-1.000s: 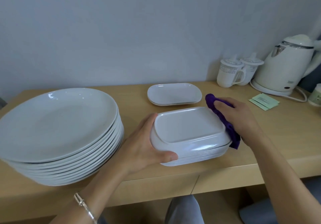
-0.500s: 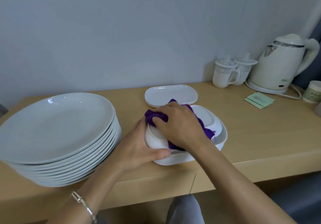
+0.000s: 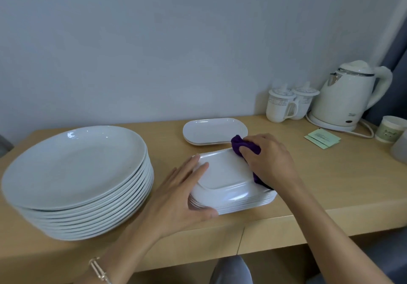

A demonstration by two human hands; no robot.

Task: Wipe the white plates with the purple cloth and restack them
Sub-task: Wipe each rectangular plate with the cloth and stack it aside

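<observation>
Step in hand: judging by the layout, wiping the underside of the glossy white rectangular plate, which lies face down on top of the stack of matching white rectangular plates.
Left hand: holds the plate's 9 o'clock end, with the fingers laid flat across the base and the thumb hooked round the near edge.
Right hand: fingers curled tight on the bunched purple cloth, pressing it at the plate's 1 o'clock corner.
Doing it well: the left hand should probably bear down so the slick stack cannot skate. The cloth should sweep from 1 o'clock towards 7, then run round the raised foot rim and the sloped sides.
Plate's look: smooth and shiny with rounded corners and a shallow foot ridge. No dirt can be made out.
Where it is: near the front edge of the pale wooden worktop.
Restack spot: likely the low pile of white rounded oblong plates at 12 o'clock.
Also there: a tall stack of white round plates at 9 o'clock.
</observation>
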